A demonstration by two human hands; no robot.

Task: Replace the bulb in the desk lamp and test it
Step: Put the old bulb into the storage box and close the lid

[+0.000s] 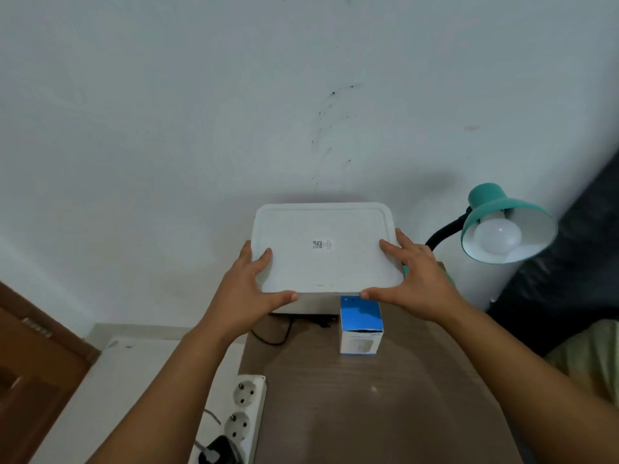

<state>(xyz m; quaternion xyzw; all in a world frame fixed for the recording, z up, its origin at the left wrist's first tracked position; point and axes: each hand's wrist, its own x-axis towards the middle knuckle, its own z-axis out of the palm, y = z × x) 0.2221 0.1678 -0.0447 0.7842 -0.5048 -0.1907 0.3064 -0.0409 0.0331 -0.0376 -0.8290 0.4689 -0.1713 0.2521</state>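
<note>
The white lidded container (323,249) fills the back of the brown tabletop (368,396) against the wall (234,112), and the left hand (249,289) and right hand (413,283) flank its sides, closing off that stretch. Just in front of it stands the blue-and-white bulb box (361,324), narrowing the middle. The near half of the tabletop lies bare and gives open passage. On the right, the teal lamp shade (502,216) with its bulb (498,236) overhangs the corner; its black gooseneck (445,231) sits close beside the container. A white power strip (243,416) occupies the left edge.
</note>
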